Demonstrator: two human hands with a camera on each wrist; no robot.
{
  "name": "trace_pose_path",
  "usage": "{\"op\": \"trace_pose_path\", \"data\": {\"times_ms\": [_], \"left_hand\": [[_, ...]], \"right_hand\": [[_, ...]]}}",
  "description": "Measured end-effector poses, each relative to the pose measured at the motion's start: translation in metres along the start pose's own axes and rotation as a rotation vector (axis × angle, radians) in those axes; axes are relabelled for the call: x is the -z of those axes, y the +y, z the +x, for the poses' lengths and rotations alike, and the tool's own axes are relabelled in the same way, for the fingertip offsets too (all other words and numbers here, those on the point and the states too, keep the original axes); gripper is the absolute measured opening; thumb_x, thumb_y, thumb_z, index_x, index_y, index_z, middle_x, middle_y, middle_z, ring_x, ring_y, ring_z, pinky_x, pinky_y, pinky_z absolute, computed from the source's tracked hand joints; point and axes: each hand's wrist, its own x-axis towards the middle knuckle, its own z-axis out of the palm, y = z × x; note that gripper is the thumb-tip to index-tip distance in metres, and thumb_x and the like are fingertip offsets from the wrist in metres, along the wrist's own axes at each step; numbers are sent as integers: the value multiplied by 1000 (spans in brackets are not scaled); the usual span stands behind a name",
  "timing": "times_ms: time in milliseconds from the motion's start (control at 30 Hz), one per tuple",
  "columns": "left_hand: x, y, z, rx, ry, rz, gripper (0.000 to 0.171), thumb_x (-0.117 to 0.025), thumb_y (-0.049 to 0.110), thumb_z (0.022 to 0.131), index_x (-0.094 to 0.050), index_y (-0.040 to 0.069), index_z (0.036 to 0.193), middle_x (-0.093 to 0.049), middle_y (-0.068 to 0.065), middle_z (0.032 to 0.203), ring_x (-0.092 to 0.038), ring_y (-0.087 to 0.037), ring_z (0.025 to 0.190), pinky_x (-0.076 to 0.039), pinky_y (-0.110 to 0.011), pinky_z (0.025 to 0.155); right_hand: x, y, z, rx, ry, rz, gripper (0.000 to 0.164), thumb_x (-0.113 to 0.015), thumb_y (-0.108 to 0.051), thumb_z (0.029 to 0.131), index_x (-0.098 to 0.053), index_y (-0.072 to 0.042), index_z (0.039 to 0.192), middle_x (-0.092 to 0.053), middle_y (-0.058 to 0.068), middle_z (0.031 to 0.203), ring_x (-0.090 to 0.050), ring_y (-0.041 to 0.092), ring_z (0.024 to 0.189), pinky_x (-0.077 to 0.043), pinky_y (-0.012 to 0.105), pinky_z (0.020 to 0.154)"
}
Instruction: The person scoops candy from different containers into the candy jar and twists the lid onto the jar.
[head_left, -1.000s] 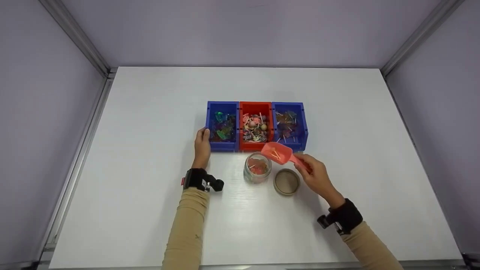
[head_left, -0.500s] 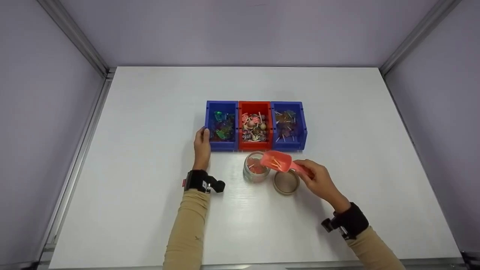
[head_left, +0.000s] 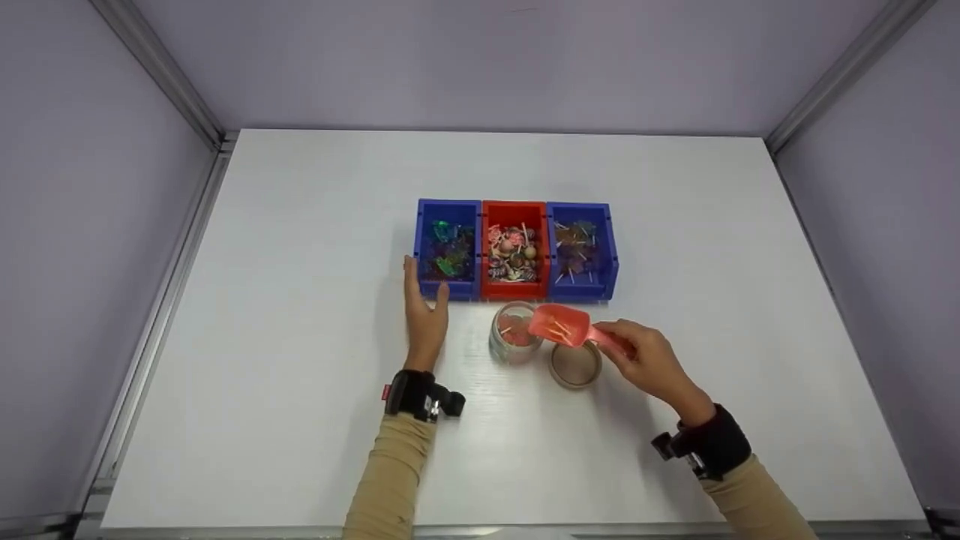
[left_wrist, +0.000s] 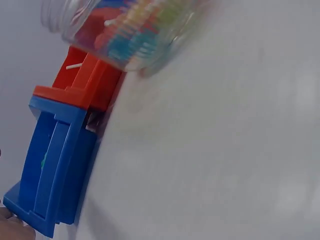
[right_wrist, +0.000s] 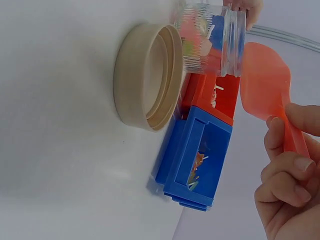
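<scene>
My right hand (head_left: 651,361) grips the handle of a coral-red scoop (head_left: 541,322), which carries a few lollipops with pale sticks. The scoop's front edge is right at the rim of a glass jar (head_left: 504,352), partly filled with colourful candy. My left hand (head_left: 426,326), thumb and fingers spread, is beside the front left corner of the left blue bin (head_left: 448,290) and holds nothing. In the right wrist view a round beige lid (right_wrist: 131,82) lies inner side up on the table, close by the jar and below the scoop.
Behind the jar, a red bin (head_left: 514,292) of lollipops stands between the left blue bin and a right blue bin (head_left: 583,291), both holding candy. The row sits on a white table (head_left: 300,315) with pale walls (head_left: 480,67) around it.
My left hand has come off the left blue bin's side, moving toward me with its fingers spreading. The scoop has come down and toward me beside the jar's mouth, still carrying lollipops.
</scene>
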Motion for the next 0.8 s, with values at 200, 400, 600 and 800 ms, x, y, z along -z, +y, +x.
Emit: {"op": "trace_pose_path", "data": {"times_ms": [200,400,600,800], "left_hand": [[-13,1,-31,-134,-110,9,79,-61,17,94,-12,5,155,-4,-12,165,-6,-32,154,-12,-52,125],[-31,0,-57,-50,-377,-1,99,-78,32,81,-15,20,156,-16,-5,164,-14,-28,153,-19,-54,123],[-43,-2,-62,-67,-399,-12,95,-84,25,75,-29,10,151,-32,-14,157,-29,-33,147,-28,-51,120],[-48,-3,-64,-99,-386,8,84,-83,24,76,-39,7,145,-45,-14,149,-41,-31,140,-34,-49,118]], "right_hand": [[8,-9,2,-53,-85,-41,22,-72,-1,82,-72,1,104,-67,7,76,-38,2,62,-33,17,55],[14,-15,5,-62,-129,-87,20,-71,-6,85,-73,-1,104,-62,4,69,-36,3,60,-32,17,54],[17,-16,5,-45,-135,-96,19,-72,-7,85,-73,-2,103,-61,3,68,-36,2,60,-31,17,54],[19,-16,5,-40,-127,-98,19,-72,-5,84,-73,-2,103,-57,1,66,-34,1,59,-29,17,54]]}}
